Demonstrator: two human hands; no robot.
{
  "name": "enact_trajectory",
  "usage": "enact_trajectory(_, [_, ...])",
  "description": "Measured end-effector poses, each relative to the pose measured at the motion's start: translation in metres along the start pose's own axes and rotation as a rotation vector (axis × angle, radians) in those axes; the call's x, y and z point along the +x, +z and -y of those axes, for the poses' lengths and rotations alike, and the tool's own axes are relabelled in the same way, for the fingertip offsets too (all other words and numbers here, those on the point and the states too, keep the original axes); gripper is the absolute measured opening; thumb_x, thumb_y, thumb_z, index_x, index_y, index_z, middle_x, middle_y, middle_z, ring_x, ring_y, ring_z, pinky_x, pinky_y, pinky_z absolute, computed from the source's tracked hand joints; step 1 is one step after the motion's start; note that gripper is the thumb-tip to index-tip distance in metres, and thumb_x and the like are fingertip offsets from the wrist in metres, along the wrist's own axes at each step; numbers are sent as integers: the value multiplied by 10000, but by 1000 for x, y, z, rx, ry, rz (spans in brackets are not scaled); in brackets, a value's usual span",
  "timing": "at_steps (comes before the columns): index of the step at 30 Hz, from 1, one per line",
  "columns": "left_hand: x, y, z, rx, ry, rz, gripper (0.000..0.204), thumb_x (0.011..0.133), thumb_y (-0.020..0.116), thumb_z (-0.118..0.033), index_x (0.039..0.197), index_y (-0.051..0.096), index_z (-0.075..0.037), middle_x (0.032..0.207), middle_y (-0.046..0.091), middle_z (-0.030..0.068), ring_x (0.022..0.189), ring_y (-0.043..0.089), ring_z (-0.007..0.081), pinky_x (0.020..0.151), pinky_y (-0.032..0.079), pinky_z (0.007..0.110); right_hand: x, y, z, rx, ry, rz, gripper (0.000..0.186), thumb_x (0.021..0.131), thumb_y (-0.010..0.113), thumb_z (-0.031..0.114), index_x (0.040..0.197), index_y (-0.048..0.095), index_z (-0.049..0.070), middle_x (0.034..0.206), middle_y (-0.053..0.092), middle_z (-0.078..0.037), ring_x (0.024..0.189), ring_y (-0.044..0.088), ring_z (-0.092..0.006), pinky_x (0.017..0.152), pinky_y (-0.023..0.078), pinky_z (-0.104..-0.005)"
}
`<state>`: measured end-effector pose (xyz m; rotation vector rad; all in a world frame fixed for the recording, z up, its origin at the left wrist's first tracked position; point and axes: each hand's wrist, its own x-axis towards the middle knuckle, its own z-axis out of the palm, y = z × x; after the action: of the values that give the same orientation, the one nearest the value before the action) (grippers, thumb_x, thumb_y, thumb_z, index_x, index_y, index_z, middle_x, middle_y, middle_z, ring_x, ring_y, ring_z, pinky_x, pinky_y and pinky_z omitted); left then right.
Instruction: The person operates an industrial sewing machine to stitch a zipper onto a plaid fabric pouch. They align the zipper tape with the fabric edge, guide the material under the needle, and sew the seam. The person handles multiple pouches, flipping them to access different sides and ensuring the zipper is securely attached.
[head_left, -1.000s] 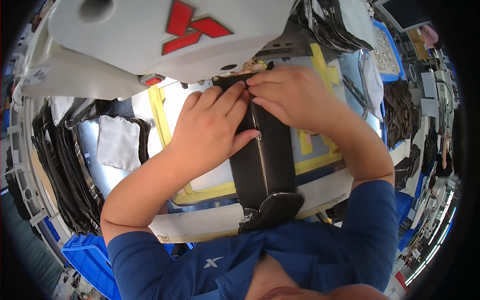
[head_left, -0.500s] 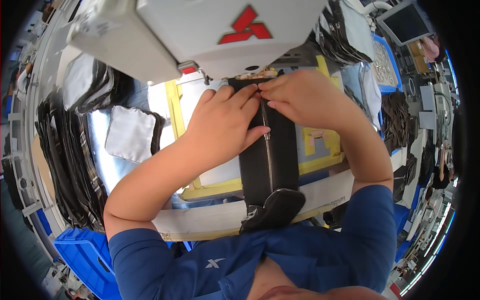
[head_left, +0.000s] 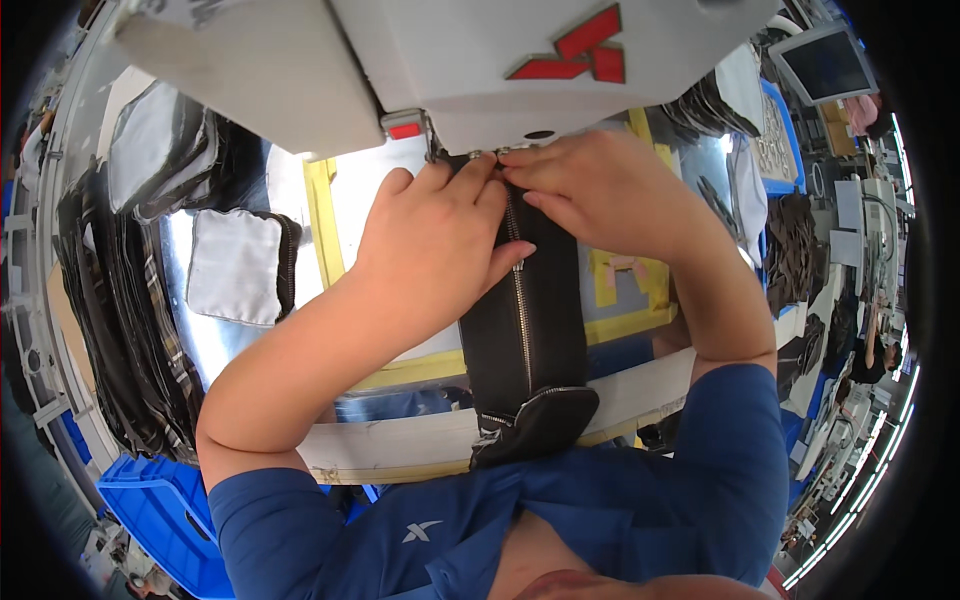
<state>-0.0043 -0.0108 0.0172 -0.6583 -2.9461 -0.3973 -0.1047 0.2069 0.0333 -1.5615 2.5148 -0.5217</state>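
Observation:
A long black fabric piece [head_left: 550, 310] with a metal zipper [head_left: 520, 320] lies lengthwise beneath the white sewing machine [head_left: 520, 80], its folded end at the front edge. My left hand [head_left: 425, 240] holds it down with bent fingers, thumb beside the zipper pull. My right hand [head_left: 610, 200] grips its far end, index fingertip near the left one, just under the machine head. The needle area is partly hidden. Around the piece is a plate [head_left: 400, 340] edged with yellow tape [head_left: 322, 230].
Pale lined pieces [head_left: 235, 265] and dark fabric stacks [head_left: 125, 320] lie left. A blue crate [head_left: 150, 510] sits lower left. More fabric [head_left: 725, 95], a tray of metal parts [head_left: 775, 125], brown scraps [head_left: 790, 250] and a screen [head_left: 822, 65] are right. Another person [head_left: 870, 355] is at far right.
The machine has shifted rightward in the picture as the view moved. Both hands stay on the black piece, their fingertips slightly nearer the machine head.

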Motion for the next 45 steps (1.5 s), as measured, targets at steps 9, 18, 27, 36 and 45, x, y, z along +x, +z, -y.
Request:
enact_trajectory(9, [1,-6,0,17,-37,71,595,903,797,-467,1255,711,5,1394,694,151,1111,687,299,928,525,430,4,9,5,-14,-6,-43,217,956,684,160,1106,788,43,1222,788,-84,1019,756,-301,836,612,-417])
enact_trajectory(18, [2,0,2,-82,11,2,612,897,814,-431,1293,702,22,1389,690,167,1135,690,336,949,536,442,-2,4,11,-90,73,-33,170,941,675,140,1046,776,54,1190,784,-44,910,764,-285,725,611,-416])
enact_trajectory(27, [0,-6,-2,-22,-32,61,630,880,824,-435,1304,699,14,1391,690,150,1084,694,304,911,537,430,-1,8,12,-42,46,-60,217,959,681,157,1114,790,50,1247,779,-48,933,773,-274,731,616,-404])
enact_trajectory(36, [-1,-5,-3,20,-8,60,649,877,821,-441,1326,681,6,1427,676,155,1160,679,316,953,517,439,-7,15,9,-22,16,-125,204,955,679,161,1089,792,57,1218,783,-52,973,772,-276,742,619,-401])
enact_trajectory(45, [2,5,-6,-71,93,92,772,889,809,-433,1473,592,23,1561,578,204,1424,548,396,1159,416,509,-10,-11,8,-134,209,313,272,958,656,187,1151,798,61,1287,768,-56,1100,755,-261,813,635,-386])
